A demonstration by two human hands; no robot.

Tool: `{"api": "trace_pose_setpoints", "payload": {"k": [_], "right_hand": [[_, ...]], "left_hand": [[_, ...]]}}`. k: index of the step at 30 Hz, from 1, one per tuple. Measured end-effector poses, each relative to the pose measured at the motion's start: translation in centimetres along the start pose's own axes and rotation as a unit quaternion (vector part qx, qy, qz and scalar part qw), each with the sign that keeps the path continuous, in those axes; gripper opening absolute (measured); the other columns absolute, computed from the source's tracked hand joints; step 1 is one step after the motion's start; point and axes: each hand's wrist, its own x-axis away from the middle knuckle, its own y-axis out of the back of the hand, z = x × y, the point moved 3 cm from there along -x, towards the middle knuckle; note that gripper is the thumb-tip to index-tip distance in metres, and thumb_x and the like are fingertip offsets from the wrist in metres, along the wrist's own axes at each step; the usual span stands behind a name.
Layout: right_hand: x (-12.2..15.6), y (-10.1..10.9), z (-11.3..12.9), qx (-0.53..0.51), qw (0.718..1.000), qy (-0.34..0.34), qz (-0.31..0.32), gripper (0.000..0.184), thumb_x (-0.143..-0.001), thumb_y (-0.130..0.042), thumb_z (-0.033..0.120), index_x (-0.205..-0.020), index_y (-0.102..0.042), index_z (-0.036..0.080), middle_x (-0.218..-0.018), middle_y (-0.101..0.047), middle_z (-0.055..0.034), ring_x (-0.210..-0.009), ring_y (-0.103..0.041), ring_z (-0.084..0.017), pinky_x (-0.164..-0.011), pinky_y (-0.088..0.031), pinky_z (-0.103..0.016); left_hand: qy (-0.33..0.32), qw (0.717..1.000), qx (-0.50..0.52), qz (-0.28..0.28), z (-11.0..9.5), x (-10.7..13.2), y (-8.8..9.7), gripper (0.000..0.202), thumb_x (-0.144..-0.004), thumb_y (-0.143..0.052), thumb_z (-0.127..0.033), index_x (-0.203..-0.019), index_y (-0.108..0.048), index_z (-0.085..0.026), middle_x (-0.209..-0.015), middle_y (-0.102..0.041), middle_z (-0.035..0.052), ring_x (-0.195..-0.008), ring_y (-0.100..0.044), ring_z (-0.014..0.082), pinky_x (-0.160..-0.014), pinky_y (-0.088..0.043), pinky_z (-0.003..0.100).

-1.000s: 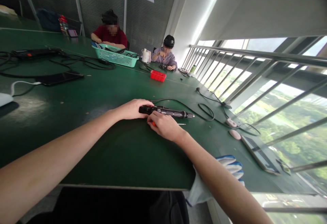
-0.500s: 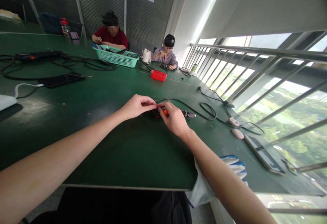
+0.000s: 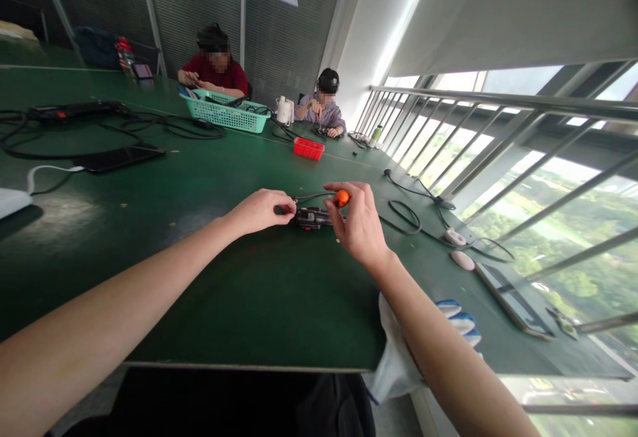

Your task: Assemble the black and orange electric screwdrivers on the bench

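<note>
A black corded power tool [image 3: 312,217] lies on the green table [image 3: 224,284] in front of me. My left hand [image 3: 259,210] rests closed on its near end and pins it down. My right hand [image 3: 357,224] is raised just over the tool's front part. Its fingers are wrapped around a small screwdriver with an orange handle [image 3: 341,197]; only the round orange top shows, the shaft is hidden behind the fingers. The tool's black cable [image 3: 403,216] loops off to the right.
A white and blue work glove [image 3: 451,321] hangs at the table's near right edge. A tablet [image 3: 513,301] and two pale oval objects [image 3: 462,260] lie right. A red box [image 3: 308,148], teal basket [image 3: 226,110], black phone [image 3: 117,157] and cables lie farther off. Two people sit at the far end.
My right hand has picked the orange-handled screwdriver up off the table beside the tool and lifted it above the tool. My left hand has stayed on the tool's near end.
</note>
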Motion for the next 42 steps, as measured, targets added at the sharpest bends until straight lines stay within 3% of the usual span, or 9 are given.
{"api": "trace_pose_setpoints", "payload": {"k": [3,6,13,23,30,34,39,42], "right_hand": [[0.5,-0.2,0.1,-0.053,0.996,-0.064,-0.029,0.028,-0.099,-0.055,0.037,-0.121,-0.042,0.025,-0.108,-0.068,-0.0088,-0.096,-0.066,-0.023,-0.088,-0.054,-0.041],[0.9,-0.7,0.2,-0.135,0.984,-0.108,-0.049,0.031,-0.099,-0.054,0.041,-0.121,-0.037,0.027,-0.105,-0.07,-0.006,-0.093,-0.07,-0.02,-0.083,-0.057,-0.035],[1.0,-2.2,0.2,-0.17,0.976,-0.138,0.002,0.027,-0.098,-0.052,0.042,-0.116,-0.039,0.026,-0.108,-0.071,-0.0071,-0.096,-0.072,-0.021,-0.083,-0.058,-0.035],[1.0,-2.2,0.8,-0.152,0.982,-0.111,0.016,0.024,-0.101,-0.05,0.041,-0.116,-0.04,0.025,-0.108,-0.07,-0.0069,-0.095,-0.071,-0.02,-0.083,-0.057,-0.033],[0.8,-2.0,1.0,0.052,0.998,-0.043,0.012,0.023,-0.099,-0.052,0.045,-0.108,-0.049,0.023,-0.094,-0.07,-0.007,-0.082,-0.069,-0.021,-0.068,-0.053,-0.03],[0.7,-2.2,1.4,0.044,0.999,-0.017,0.02,0.019,-0.1,-0.051,0.038,-0.112,-0.05,0.023,-0.093,-0.068,-0.0067,-0.081,-0.067,-0.021,-0.07,-0.053,-0.032],[0.5,-1.9,1.6,0.023,0.999,-0.017,0.017,0.027,-0.098,-0.049,0.031,-0.124,-0.046,0.023,-0.11,-0.066,-0.0103,-0.099,-0.065,-0.024,-0.083,-0.055,-0.037],[0.5,-1.6,1.1,0.057,0.997,-0.028,0.033,0.026,-0.098,-0.053,0.036,-0.121,-0.05,0.024,-0.095,-0.069,-0.0066,-0.087,-0.067,-0.023,-0.078,-0.054,-0.035]], "left_hand": [[0.032,0.998,0.051,0.011,0.9,0.0,-0.4,0.017,-0.083,-0.068,-0.035,-0.092,-0.074,-0.022,-0.094,-0.074,0.0022,-0.084,-0.069,0.0189,-0.077,-0.052,0.027],[0.053,0.995,0.082,0.011,1.7,0.1,-0.7,0.019,-0.082,-0.07,-0.036,-0.095,-0.072,-0.021,-0.093,-0.075,0.0019,-0.083,-0.07,0.0183,-0.076,-0.053,0.027],[0.061,0.993,0.103,0.025,2.1,0.3,-1.1,0.025,-0.082,-0.069,-0.039,-0.098,-0.07,-0.02,-0.095,-0.074,0.0029,-0.078,-0.067,0.0164,-0.072,-0.052,0.027],[0.05,0.994,0.096,0.021,1.8,0.3,-0.9,0.023,-0.082,-0.068,-0.04,-0.094,-0.068,-0.02,-0.091,-0.072,0.0016,-0.076,-0.065,0.016,-0.069,-0.05,0.027],[0.059,0.994,0.091,0.023,1.8,0.3,-1.0,0.02,-0.082,-0.068,-0.038,-0.091,-0.068,-0.02,-0.087,-0.071,0.0002,-0.073,-0.063,0.015,-0.067,-0.048,0.025],[0.063,0.993,0.093,0.025,1.9,0.3,-1.0,0.02,-0.082,-0.068,-0.038,-0.09,-0.068,-0.02,-0.085,-0.07,-0.0003,-0.073,-0.063,0.015,-0.067,-0.048,0.025],[0.056,0.992,0.113,0.028,1.9,0.3,-1.0,0.023,-0.082,-0.069,-0.041,-0.093,-0.067,-0.021,-0.087,-0.07,0.0008,-0.077,-0.065,0.0169,-0.071,-0.05,0.026],[0.052,0.99,0.124,0.043,1.8,0.3,-1.1,0.027,-0.082,-0.07,-0.044,-0.095,-0.066,-0.021,-0.089,-0.071,0.0015,-0.077,-0.065,0.0169,-0.071,-0.05,0.027]]}}
